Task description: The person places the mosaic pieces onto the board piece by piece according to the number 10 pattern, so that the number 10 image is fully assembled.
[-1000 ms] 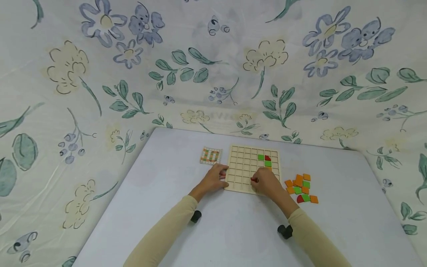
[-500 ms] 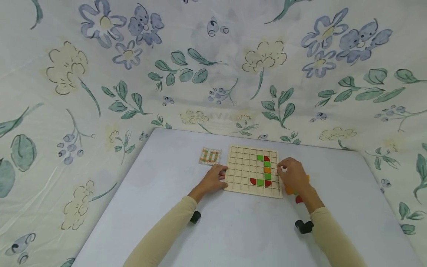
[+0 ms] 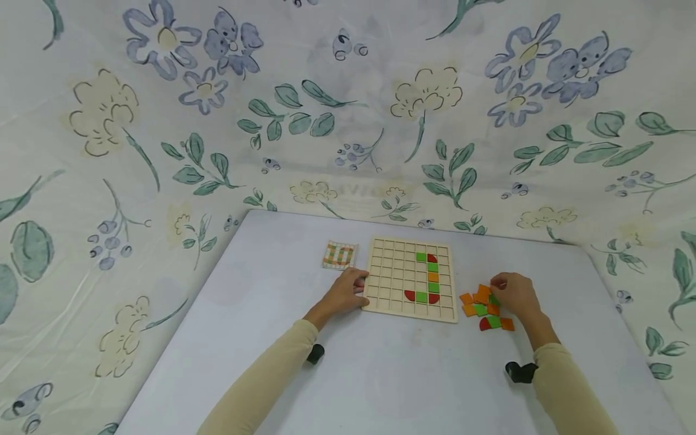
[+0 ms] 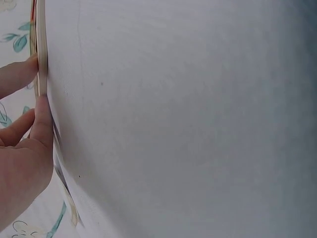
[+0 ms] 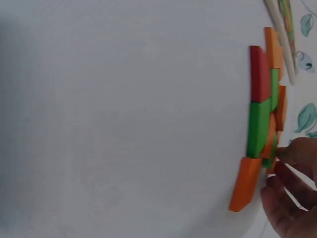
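A pale wooden grid board point(image 3: 388, 275) lies on the table. Green, orange and red tiles form a hooked line in its right part. At the board's left edge my left hand point(image 3: 339, 294) holds on with thumb and fingers; the left wrist view shows the fingertips against the board's rim point(image 4: 42, 44). My right hand point(image 3: 518, 295) is over the far right side of the loose tile pile point(image 3: 481, 309). Its thumb and fingertips pinch at an orange tile point(image 5: 271, 167), mostly hidden by the fingers, beside a green tile point(image 5: 267, 161).
A small checked pattern card point(image 3: 339, 255) lies left of the board, beyond the left hand. Nearest me in the pile are a red quarter-round tile point(image 3: 484, 324), a green one and an orange tile point(image 3: 507, 324). A floral cloth point(image 3: 348, 133) rises behind the white table point(image 3: 380, 374).
My right hand has left a red tile in the board's lower row and moved right, across to the loose pile. The left hand has stayed at the board's left edge.
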### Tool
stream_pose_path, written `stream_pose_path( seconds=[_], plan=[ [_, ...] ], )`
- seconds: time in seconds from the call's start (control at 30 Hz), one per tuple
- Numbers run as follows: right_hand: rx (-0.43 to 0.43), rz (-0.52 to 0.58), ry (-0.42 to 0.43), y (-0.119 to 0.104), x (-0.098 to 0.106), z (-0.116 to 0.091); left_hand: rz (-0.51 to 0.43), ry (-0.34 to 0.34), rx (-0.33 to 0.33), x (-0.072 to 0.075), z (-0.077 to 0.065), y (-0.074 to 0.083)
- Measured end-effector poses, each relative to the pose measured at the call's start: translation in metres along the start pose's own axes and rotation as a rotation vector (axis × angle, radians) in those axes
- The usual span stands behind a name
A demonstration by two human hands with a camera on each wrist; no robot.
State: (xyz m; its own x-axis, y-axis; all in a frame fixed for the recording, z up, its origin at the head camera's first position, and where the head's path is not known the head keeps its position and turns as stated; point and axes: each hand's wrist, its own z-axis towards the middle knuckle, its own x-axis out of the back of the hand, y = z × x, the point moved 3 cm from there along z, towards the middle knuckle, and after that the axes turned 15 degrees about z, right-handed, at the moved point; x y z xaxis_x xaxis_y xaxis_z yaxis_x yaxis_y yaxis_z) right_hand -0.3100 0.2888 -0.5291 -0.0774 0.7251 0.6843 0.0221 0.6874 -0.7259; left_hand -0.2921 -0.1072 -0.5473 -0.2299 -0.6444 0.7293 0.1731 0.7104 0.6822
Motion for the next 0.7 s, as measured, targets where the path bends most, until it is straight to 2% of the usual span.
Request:
stream_pose_path(
  seconds=[0.23,0.43,0.57,0.7],
  plan=[
    [0.023,-0.006,-0.035,0.002,-0.001,0.0009,-0.002,-0.006,0.008,0.0013,-0.0016,-0.0001],
    [0.045,-0.059,-0.086,-0.0041,-0.0015,0.0004,0.006,0.003,0.012,0.0038,-0.0014,-0.0003],
    [0.029,-0.072,-0.086,-0.0009,-0.0033,0.0015,-0.002,0.0,0.003,0.0033,-0.0004,-0.0008],
    [0.049,-0.077,-0.072,0.0048,-0.0037,0.004,-0.016,-0.003,0.003,0.0017,-0.0011,-0.0002]
  ],
)
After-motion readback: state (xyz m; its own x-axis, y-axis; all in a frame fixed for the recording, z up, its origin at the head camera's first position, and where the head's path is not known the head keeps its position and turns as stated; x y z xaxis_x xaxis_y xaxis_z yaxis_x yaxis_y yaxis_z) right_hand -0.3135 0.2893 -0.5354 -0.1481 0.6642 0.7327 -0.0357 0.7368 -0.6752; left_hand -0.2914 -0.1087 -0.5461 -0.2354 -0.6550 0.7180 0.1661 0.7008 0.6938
